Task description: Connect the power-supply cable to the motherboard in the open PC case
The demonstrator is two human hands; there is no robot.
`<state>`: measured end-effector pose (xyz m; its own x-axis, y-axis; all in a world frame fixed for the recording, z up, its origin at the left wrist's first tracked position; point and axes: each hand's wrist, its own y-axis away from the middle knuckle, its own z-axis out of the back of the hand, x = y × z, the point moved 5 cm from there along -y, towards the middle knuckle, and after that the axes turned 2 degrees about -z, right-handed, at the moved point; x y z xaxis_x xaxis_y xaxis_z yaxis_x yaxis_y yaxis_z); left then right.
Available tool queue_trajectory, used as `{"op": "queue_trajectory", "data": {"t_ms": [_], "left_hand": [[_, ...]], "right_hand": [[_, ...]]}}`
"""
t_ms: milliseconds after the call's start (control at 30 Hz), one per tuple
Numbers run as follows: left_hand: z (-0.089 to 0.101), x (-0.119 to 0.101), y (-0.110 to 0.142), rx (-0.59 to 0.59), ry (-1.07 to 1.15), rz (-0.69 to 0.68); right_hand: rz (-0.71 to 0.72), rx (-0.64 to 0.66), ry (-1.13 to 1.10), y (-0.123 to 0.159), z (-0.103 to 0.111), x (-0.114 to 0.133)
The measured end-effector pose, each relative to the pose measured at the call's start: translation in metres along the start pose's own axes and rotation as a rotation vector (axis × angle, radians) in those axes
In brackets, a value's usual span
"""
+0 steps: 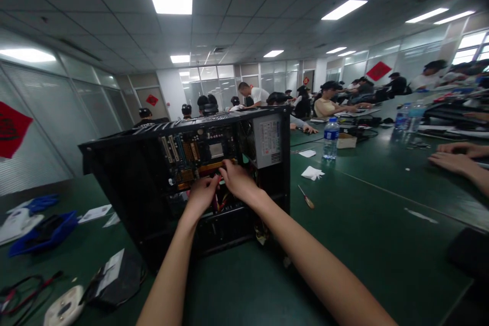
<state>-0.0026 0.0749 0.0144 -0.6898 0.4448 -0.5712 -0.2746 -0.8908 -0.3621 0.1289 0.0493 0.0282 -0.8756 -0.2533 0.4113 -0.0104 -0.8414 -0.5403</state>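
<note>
An open black computer case stands in front of me on the green table. Inside it are a motherboard with several slots, a square metal-topped chip and a silver power supply at the upper right. My left hand reaches in at the board's lower edge, its fingers pinched by a bit of red cable. Close beside it, my right hand is closed, with fingertips near the orange memory slots. What lies between its fingers is hidden. Coloured wires hang below both hands.
A screwdriver, crumpled white paper and a water bottle are to the right. At left lie a blue cap, a black box-shaped part and loose cables. Another person's hands rest at far right.
</note>
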Motion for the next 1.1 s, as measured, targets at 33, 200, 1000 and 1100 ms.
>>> {"op": "queue_trajectory", "data": {"t_ms": [33,200,1000,1100], "left_hand": [[0.000,0.002,0.000,0.006,-0.022,0.025],[-0.004,0.008,0.003,0.047,-0.133,0.115],[-0.011,-0.016,0.017,0.100,-0.476,0.059],[-0.013,-0.017,0.018,0.114,-0.474,0.037]], "right_hand": [[0.012,0.016,0.078,0.001,0.001,0.001],[0.072,0.137,0.277,0.006,-0.002,0.003],[0.018,0.353,0.206,0.006,-0.014,-0.012],[0.010,0.381,0.160,0.005,-0.015,-0.014]]}}
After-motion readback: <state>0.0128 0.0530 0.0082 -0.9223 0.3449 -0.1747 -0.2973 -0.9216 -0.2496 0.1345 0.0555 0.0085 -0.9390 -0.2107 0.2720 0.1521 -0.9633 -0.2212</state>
